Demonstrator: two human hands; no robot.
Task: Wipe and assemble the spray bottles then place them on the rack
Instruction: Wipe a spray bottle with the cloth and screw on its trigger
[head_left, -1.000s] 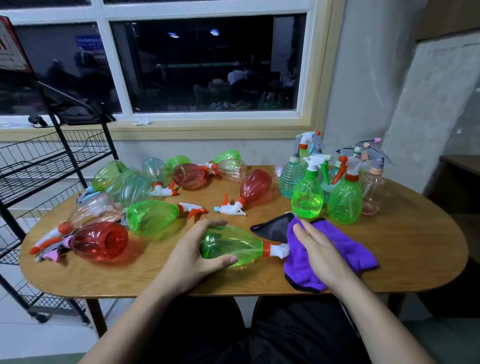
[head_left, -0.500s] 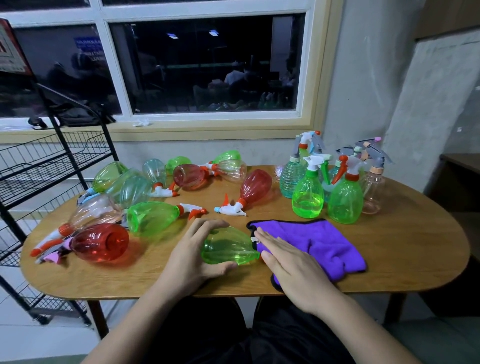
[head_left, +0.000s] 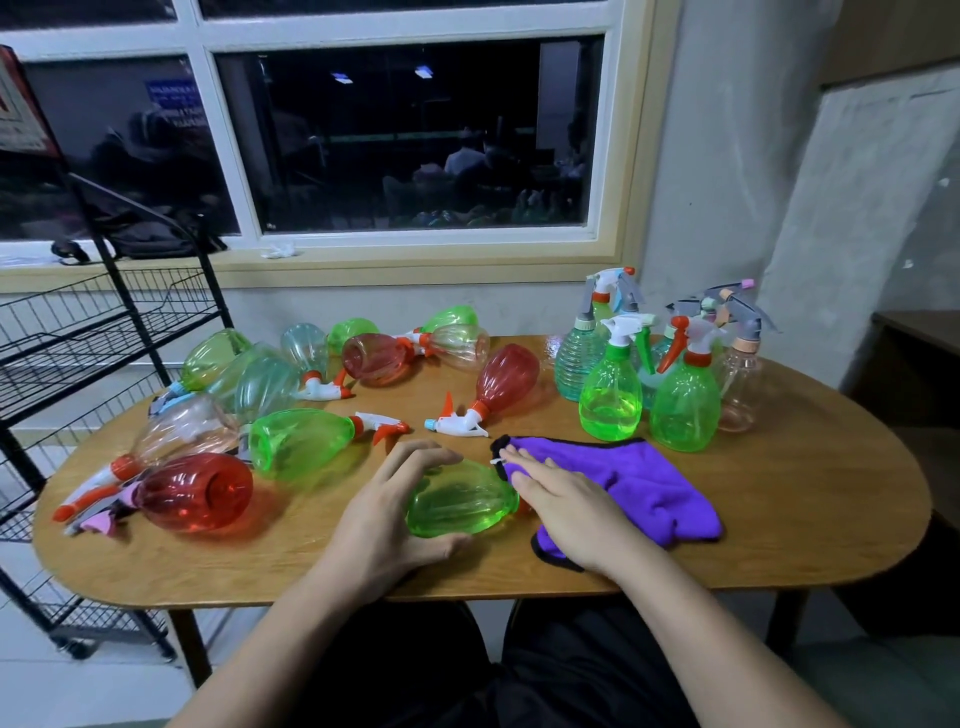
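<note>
A green spray bottle (head_left: 460, 501) lies on its side near the front of the wooden table (head_left: 810, 499). My left hand (head_left: 387, 514) grips its base end, fingers over the top and thumb underneath. My right hand (head_left: 563, 499) lies flat, fingers straight, on the purple cloth (head_left: 649, 480) and over the bottle's nozzle end, which is mostly hidden. Only a white tip shows by my fingertips.
Several green, red and clear bottles lie on the table's left half, including a red one (head_left: 195, 491) and a green one (head_left: 298, 441). Several upright bottles (head_left: 685, 400) stand at the back right. A black wire rack (head_left: 78, 332) stands left of the table.
My right hand has slid left across the cloth and now covers the bottle's nozzle. The cloth has been spread flatter. The bottle has turned slightly under my left hand.
</note>
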